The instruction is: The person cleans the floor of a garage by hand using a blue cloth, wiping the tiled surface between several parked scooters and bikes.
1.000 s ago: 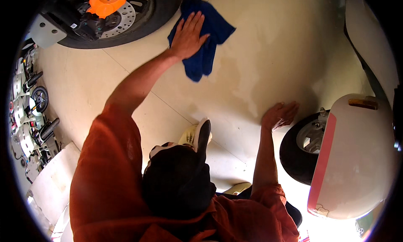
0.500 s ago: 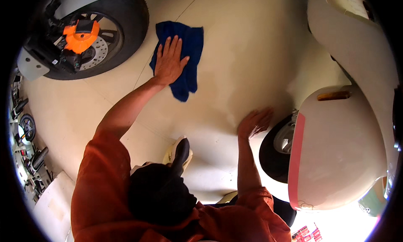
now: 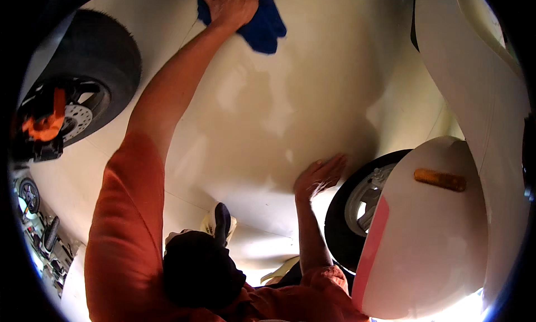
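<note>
At the upper edge of the head view, my left hand lies with its fingers spread on a dark blue cloth. The palm presses the cloth to the pale floor, and the cloth's far part is cut off by the picture's edge. My left arm is stretched far forward. On the right, my right hand rests flat on the floor with its fingers extended, holding nothing. Close beside that hand stands a small black scooter tyre with a silver rim.
A white scooter body with a pink stripe and an orange reflector rises on the right. At left stands a wide black tyre with a brake disc and an orange caliper. Several wheels and vehicle parts line the lower left rim.
My left hand has slid forward over the floor, and the cloth has gone with it. My left arm is straighter. The view has shifted; my right hand stays flat near the scooter tyre.
</note>
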The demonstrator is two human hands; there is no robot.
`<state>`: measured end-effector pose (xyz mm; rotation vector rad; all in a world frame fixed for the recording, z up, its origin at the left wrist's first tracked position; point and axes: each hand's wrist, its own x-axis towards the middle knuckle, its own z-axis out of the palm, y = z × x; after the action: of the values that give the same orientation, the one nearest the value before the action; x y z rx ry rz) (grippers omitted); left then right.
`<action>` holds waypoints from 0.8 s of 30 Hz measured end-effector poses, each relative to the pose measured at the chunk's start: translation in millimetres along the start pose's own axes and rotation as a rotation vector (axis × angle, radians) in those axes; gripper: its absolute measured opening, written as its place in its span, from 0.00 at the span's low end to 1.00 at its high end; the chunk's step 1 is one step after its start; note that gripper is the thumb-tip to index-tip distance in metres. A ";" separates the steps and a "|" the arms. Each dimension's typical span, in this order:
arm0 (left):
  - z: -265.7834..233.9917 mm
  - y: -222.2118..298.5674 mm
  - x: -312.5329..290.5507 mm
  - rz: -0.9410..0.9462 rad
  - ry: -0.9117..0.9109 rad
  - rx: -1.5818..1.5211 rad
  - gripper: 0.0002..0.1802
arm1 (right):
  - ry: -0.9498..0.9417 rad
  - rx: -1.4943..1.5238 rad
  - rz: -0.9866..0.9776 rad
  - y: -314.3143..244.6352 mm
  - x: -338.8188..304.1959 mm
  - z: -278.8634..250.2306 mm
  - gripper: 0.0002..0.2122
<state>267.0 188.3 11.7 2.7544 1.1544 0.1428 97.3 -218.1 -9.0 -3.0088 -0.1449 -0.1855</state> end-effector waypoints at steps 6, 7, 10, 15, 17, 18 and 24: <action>42.3 60.3 83.3 0.060 0.121 -0.037 0.40 | 0.112 0.025 -0.091 -0.4 1.1 5.7 0.24; 47.2 75.2 95.3 0.048 0.125 -0.035 0.40 | 0.100 0.019 -0.102 0.9 1.9 5.0 0.24; 59.0 109.9 113.7 0.045 0.140 -0.003 0.39 | 0.077 -0.005 -0.109 -2.7 4.8 -0.3 0.25; 67.0 194.5 99.0 0.139 0.064 -0.037 0.38 | 0.015 -0.018 -0.073 -5.4 5.6 -3.0 0.25; 52.0 236.4 64.5 0.306 -0.034 -0.059 0.38 | 0.010 -0.029 -0.062 -4.6 5.4 -0.8 0.25; 44.0 253.8 49.9 0.394 -0.086 -0.109 0.38 | 0.034 -0.015 -0.070 -4.1 3.8 1.6 0.26; 81.4 338.1 -73.1 0.728 -0.028 -0.196 0.34 | 0.039 -0.015 -0.106 -2.4 5.3 -1.7 0.26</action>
<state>464.5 -106.2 -11.1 2.8327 0.0741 0.2743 102.0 -215.5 -6.4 -3.0117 -0.3007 -0.2564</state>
